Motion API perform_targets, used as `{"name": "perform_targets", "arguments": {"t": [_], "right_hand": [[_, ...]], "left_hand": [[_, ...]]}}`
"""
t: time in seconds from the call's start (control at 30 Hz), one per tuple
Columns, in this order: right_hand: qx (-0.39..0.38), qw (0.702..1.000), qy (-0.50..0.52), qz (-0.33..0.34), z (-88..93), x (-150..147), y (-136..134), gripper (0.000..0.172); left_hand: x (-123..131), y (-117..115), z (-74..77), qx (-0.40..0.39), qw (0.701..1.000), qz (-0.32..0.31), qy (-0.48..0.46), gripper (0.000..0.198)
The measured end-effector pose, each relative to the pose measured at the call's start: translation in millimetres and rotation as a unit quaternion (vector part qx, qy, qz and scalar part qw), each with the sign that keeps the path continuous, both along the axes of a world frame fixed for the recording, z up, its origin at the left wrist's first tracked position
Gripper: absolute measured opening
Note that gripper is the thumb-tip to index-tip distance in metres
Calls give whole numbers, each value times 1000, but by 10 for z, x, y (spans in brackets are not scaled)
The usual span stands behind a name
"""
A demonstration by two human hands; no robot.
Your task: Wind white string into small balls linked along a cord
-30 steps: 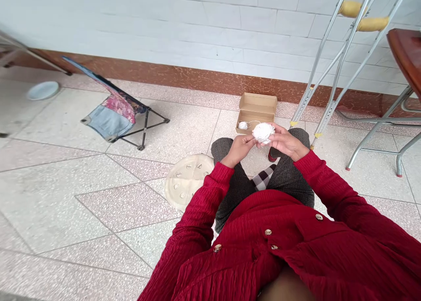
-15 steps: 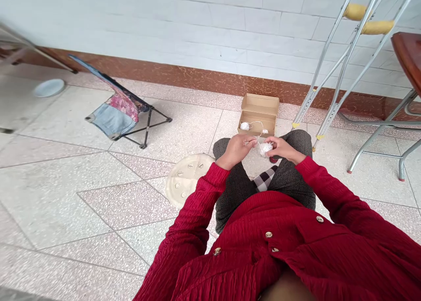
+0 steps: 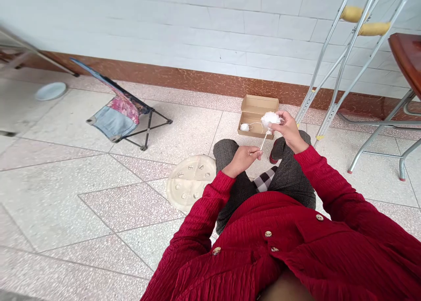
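Observation:
My right hand (image 3: 289,132) is raised and holds a fluffy white yarn pom-pom (image 3: 271,119) in its fingertips. A taut white yarn strand (image 3: 265,140) hangs from the pom-pom toward my left hand (image 3: 241,160), which pinches its lower end above my knee. A small white yarn ball (image 3: 244,127) lies in an open cardboard box (image 3: 258,103) just beyond my hands. A thin thread runs from that ball across the box toward the pom-pom.
A round cream lid with several holes (image 3: 190,182) lies on the tiled floor left of my legs. Aluminium crutches (image 3: 332,73) lean at the right, beside a metal-legged stool (image 3: 378,130). A low folding chair (image 3: 115,117) and white plate (image 3: 51,91) sit at the left.
My hands have moved apart. The right hand has risen up and away with the pom-pom, which looks fuller, and a strand now stretches down to my left hand.

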State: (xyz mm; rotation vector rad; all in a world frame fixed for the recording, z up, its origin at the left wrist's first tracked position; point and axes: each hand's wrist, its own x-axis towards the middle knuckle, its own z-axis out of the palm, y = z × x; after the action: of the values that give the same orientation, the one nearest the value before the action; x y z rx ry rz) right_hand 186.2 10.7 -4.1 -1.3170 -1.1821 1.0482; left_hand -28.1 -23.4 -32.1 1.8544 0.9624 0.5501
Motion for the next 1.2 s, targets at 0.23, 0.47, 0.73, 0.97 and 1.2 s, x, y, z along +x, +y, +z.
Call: {"name": "perform_targets", "arguments": {"t": [0.23,0.47,0.73,0.97,1.2], "right_hand": [[-96,973,-124,167,-378,-46,-168,43],[-174,912,240,284,-57,-95,-472,51],[-34,984,167,58,15,6,-34,48],[-64,983,-158,71,-455,27,-89,45],[-191,915,210,288,-269,-41,-493,47]], "left_hand": [[-147,249,207,106,993,42,29,26],[-67,337,78,11,996,71,-49,31],[34,40,-63,-6,1000,10,-17,35],[-83,194,112,91,995,15,30,29],[-51,358,74,25,997,44,-64,31]]}}
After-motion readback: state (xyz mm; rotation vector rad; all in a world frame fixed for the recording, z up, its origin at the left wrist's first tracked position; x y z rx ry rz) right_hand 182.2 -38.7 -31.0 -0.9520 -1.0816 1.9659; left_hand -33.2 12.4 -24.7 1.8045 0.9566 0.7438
